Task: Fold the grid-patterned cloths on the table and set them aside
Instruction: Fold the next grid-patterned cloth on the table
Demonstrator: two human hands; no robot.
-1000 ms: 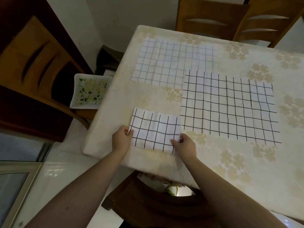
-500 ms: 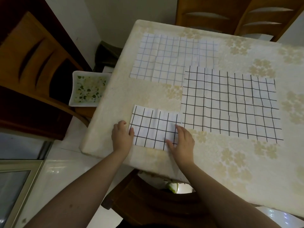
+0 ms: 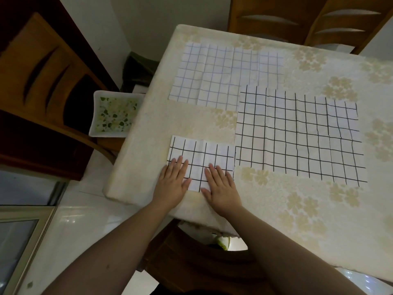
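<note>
Hands lie flat, palms down, on the folded cloth (image 3: 202, 158), which sits at the near left corner of the table (image 3: 148, 158). Left hand (image 3: 173, 183) covers the cloth's near left portion, fingers straight and slightly spread, with the fingertips reaching about halfway up the cloth. Right hand (image 3: 221, 188) rests on the near middle portion, fingers likewise extended and pointing away from the person; its palm overlaps the cloth's near edge and the table covering. Neither hand grips or pinches anything; both simply press on the fabric. A narrow strip of the folded cloth shows between the two hands. The folded cloth is white with a bold black grid, and its right edge lies just beside the left edge of the large black-grid cloth (image 3: 297, 135), which is spread open over the middle of the table. Beyond both, toward the far left part of the table, the pale-grid cloth (image 3: 225, 73) lies spread flat, and its near right corner meets the far left corner of the large black-grid cloth. A cream floral covering is over the table. Wooden chairs (image 3: 297, 20) stand at the far side, another wooden chair (image 3: 42, 67) stands at the left, and a patterned dish (image 3: 114, 116) sits just off the table's left edge.
</note>
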